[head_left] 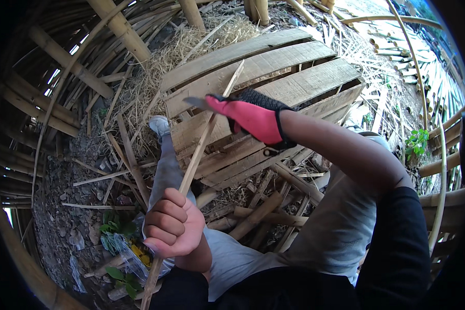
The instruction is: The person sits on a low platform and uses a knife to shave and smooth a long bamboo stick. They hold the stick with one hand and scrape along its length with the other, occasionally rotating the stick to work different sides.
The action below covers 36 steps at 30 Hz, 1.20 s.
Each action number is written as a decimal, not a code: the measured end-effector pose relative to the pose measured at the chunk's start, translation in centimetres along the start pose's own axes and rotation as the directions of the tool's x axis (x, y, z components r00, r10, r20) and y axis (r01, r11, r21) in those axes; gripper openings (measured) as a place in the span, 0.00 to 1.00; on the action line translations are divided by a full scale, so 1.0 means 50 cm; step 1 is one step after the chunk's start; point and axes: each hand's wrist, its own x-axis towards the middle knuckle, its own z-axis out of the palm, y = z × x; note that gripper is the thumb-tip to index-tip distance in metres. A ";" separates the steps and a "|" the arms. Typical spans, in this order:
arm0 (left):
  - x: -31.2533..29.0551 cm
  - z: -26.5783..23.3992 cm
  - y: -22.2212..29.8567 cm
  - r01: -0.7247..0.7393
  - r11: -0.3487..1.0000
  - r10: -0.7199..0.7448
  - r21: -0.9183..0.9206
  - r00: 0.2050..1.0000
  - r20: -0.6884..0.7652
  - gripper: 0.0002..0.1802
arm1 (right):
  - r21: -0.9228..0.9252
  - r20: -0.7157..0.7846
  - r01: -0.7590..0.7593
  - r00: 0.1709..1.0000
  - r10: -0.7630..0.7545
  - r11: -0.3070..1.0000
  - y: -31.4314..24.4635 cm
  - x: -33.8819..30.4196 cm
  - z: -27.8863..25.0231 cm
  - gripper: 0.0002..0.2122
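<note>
My bare left hand (173, 225) is closed around a long, thin bamboo strip (195, 157). The strip slants from the lower edge up over a wooden slatted platform (299, 85). A pink and black work glove (256, 121) covers my right hand (243, 116), which is closed on a knife (195, 103). Only the blade shows, sticking out to the left past the thumb; the handle is hidden in the glove. The strip passes under the gloved fingers near its upper end. Whether the blade's edge touches the strip, I cannot tell.
Thin bamboo shavings (222, 33) are heaped behind the platform. Bamboo poles (121, 31) stand at the back left. Cut bamboo pieces (258, 214) lie between my legs. A clear plastic bag (126, 248) and green leaves (116, 274) are at the lower left. More poles (411, 64) are stacked at the far right.
</note>
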 end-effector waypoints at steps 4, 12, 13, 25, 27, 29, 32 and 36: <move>0.000 -0.005 0.009 -0.010 0.998 0.008 0.055 0.999 0.034 0.32 | -0.236 0.030 0.087 0.996 -0.082 0.968 -0.035 -0.060 0.048 0.33; -0.003 -0.001 0.009 -0.006 1.000 0.005 0.015 0.996 0.095 0.28 | -0.083 0.003 0.272 0.962 -0.273 0.959 0.026 -0.027 0.073 0.36; -0.008 -0.002 0.005 0.015 0.999 -0.018 0.028 0.996 0.084 0.27 | -0.055 0.013 0.242 0.970 -0.242 0.969 0.003 -0.054 0.073 0.35; -0.010 0.037 -0.037 0.166 0.930 -0.268 0.327 0.916 0.298 0.25 | -0.643 -0.372 0.552 0.381 -0.846 0.531 0.103 -0.059 -0.006 0.14; 0.000 0.064 -0.034 0.244 0.826 -0.418 0.508 0.869 0.264 0.26 | -0.696 -0.273 0.602 0.282 -0.920 0.391 0.105 -0.072 -0.006 0.15; -0.004 0.052 -0.047 0.320 0.801 -0.492 0.507 0.833 0.252 0.34 | -0.713 -0.223 0.581 0.341 -0.913 0.391 0.109 -0.081 -0.009 0.15; -0.007 0.046 -0.071 0.277 0.774 -0.486 0.570 0.837 0.252 0.38 | -0.614 -0.274 0.501 0.589 -0.760 0.610 0.104 -0.107 -0.009 0.14; -0.002 0.074 -0.064 0.321 0.795 -0.530 0.515 0.781 0.330 0.37 | -0.650 -0.208 0.588 0.473 -0.856 0.482 0.135 -0.082 -0.047 0.13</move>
